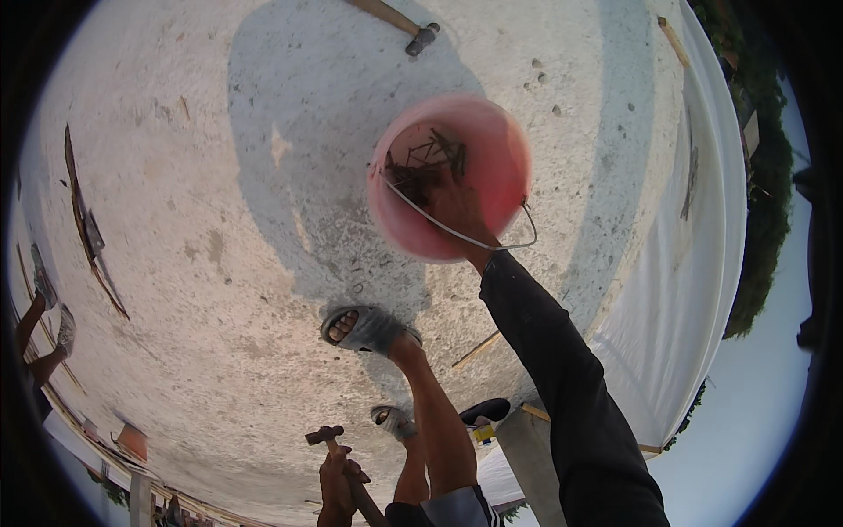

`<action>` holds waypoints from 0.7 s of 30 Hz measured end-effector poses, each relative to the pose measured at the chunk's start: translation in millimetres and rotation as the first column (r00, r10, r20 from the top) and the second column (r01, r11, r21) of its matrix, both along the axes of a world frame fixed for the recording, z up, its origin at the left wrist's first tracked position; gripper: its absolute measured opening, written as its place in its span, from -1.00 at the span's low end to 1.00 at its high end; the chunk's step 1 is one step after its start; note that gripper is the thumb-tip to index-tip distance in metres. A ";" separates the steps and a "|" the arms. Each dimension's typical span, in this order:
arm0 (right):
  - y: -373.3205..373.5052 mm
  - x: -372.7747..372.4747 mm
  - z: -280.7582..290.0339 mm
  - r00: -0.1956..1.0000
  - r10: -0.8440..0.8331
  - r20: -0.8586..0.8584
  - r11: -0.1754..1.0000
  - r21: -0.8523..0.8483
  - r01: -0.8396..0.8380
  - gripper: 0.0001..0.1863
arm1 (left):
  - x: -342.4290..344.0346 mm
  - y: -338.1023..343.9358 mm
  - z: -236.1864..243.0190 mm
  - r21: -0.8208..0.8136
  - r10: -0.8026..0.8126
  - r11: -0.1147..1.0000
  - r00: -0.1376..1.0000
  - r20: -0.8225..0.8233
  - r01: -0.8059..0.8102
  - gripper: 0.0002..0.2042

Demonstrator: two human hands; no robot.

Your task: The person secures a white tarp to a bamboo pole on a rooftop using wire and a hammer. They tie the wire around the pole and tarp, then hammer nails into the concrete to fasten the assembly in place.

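Note:
My right hand (457, 207), at the end of a dark sleeve, reaches down into a pink bucket (505, 154). Its fingertips are lost among dark, thin pieces that look like rusty nails (425, 151), so their grip does not show. A wire handle (439, 222) hangs across the near side of the bucket, by my wrist. At the lower edge my left hand (335, 481) is closed round the wooden handle of a hammer (325, 435), head upward. Another hammer (421, 39) lies on the ground beyond the bucket.
Rough pale concrete (176, 263) stretches all round. Splintered wood (83, 220) lies at left, near another person's feet (44, 281). My sandalled foot (364, 329) is just nearer than the bucket. White sheeting (676, 325) borders the right; a wood strip (477, 349) lies near my arm.

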State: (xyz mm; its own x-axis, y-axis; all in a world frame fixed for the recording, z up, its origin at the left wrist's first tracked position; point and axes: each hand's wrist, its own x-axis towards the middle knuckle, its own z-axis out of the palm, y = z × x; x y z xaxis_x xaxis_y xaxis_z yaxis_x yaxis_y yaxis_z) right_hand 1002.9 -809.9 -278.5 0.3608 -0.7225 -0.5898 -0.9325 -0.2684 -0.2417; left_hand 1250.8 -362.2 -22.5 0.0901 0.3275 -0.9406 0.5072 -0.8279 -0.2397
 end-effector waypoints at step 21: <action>-19.6 16.1 -103.5 0.830 -0.535 0.156 0.811 -0.179 0.557 -0.71 | -13.7 18.0 -3.1 -0.038 0.017 0.999 1.000 0.008 -0.016 -0.65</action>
State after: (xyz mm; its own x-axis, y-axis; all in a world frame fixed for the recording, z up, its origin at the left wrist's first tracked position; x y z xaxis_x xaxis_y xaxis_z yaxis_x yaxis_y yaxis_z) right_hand 1019.0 -829.6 -382.0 -0.0848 -0.9179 -0.3877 -0.9161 0.2248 -0.3319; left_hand 1237.1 -344.2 -25.6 0.0930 0.2933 -0.9515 0.5226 -0.8278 -0.2041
